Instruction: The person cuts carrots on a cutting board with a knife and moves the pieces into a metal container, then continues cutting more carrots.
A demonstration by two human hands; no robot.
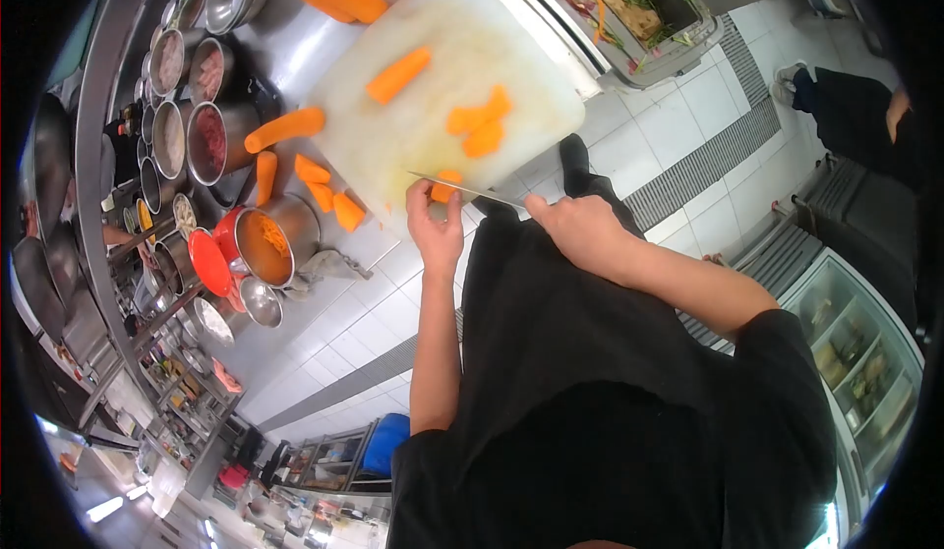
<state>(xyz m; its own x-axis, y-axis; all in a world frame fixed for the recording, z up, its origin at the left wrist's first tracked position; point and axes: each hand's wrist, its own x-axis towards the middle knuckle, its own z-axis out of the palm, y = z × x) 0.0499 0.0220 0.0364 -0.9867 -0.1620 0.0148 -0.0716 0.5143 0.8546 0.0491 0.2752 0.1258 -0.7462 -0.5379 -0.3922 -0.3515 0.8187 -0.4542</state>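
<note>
My right hand (578, 232) is closed round the handle of a knife (484, 192), whose thin blade points left across the near edge of the white cutting board (344, 87). Under the blade lies a small carrot piece (446, 186), and my left hand (436, 223) grips it with its fingertips. Further up the board are several flat carrot slices (482, 121) and a longer peeled carrot piece (399, 74). Another carrot (285, 129) rests at the board's left edge.
Left of the board are carrot chunks (348, 212), a pot with orange strips (264, 239) and metal containers of meat (209, 141). Whole carrots (341, 0) lie beyond the board. A scrap bin (639, 18) stands at the upper right, and a person (851, 116) at far right.
</note>
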